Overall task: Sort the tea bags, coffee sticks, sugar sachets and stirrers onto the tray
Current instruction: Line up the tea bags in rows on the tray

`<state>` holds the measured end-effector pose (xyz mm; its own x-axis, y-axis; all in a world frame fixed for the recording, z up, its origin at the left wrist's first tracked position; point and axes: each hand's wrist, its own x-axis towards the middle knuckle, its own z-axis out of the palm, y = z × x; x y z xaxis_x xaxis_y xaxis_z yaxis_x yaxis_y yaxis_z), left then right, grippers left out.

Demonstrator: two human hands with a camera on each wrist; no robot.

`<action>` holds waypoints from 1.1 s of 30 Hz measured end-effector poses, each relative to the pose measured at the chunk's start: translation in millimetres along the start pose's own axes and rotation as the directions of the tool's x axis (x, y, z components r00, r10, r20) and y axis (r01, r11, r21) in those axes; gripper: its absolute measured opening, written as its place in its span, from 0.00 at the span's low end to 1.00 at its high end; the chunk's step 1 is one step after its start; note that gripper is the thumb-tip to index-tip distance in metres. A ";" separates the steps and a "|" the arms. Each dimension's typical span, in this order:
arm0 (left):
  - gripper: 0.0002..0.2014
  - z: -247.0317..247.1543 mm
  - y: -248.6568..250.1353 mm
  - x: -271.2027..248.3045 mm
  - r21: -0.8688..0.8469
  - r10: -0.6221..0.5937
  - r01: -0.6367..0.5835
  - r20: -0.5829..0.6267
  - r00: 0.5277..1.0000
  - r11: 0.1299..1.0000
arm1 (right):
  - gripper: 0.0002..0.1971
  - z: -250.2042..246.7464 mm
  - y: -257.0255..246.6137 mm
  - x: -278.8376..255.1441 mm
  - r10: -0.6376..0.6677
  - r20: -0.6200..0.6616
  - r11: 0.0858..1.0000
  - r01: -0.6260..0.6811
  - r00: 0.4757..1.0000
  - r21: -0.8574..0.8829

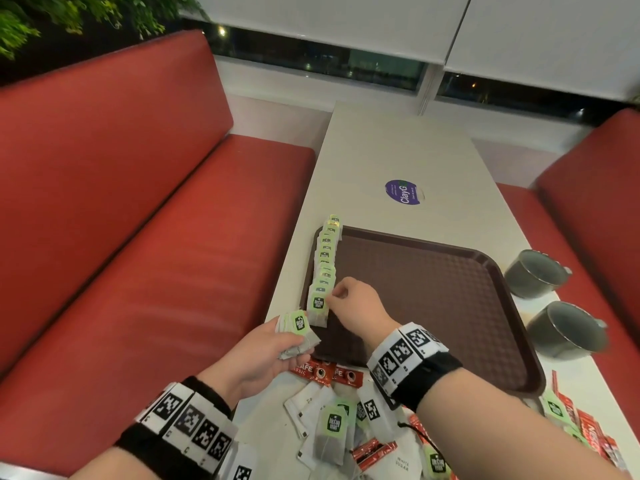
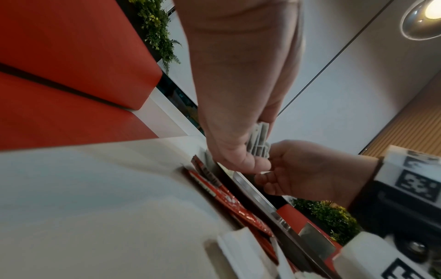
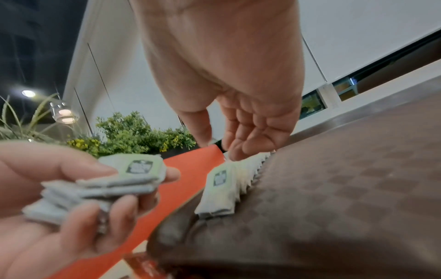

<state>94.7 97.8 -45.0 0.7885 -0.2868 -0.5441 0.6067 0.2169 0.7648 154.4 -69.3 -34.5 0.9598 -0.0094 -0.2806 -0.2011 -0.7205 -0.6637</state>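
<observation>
A loose heap of white sugar sachets, red coffee sticks and green-tagged tea bags lies on the white tabletop, touching the brown plastic tray's near edge. The left hand grips a stack of tea bags just off the tray's near-left corner. The right hand pinches the nearest bag of an overlapping tea bag row running lengthwise along the tray's left rim; the tray floor right of it is bare.

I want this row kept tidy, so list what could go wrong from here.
1. The row of tea bags overlaps along the tray edge; the right hand at the nearest one could knock it askew.
2. The left hand grips a loose stack of tea bags; some may slip.
</observation>
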 end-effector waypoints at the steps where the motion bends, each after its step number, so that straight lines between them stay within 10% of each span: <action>1: 0.13 0.7 1.0 0.1 -0.001 0.006 -0.006 0.004 1.000 1.000 | 0.07 -2.0 -1.8 -4.7 -0.044 0.026 0.998 0.043 0.999 0.038; 6: 0.16 6.8 4.1 0.0 0.016 0.050 -0.051 0.040 0.998 0.999 | 0.09 1.4 -5.3 -22.9 -0.083 0.286 0.986 0.037 0.955 0.165; 14: 0.16 -0.9 5.8 -1.4 -0.067 0.070 -0.074 -0.057 0.996 0.995 | 0.06 6.6 9.1 -15.0 0.077 0.161 0.935 -0.128 0.984 0.331; 28: 0.20 -17.0 -2.3 -6.3 -0.124 0.079 -0.085 -0.054 0.995 0.989 | 0.11 23.6 2.7 2.1 0.149 0.102 0.988 -0.145 0.984 -0.052; 33: 0.20 -12.9 -5.0 -3.9 -0.122 0.080 -0.086 -0.055 0.995 0.989 | 0.16 22.3 6.1 -0.8 0.132 0.084 0.989 -0.137 0.988 0.051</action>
<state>89.9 109.8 -51.1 0.8388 -0.2165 -0.4995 0.5443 0.3533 0.7609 148.0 -58.2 -53.8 0.9049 -0.0467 -0.4231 -0.3403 -0.6764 -0.6532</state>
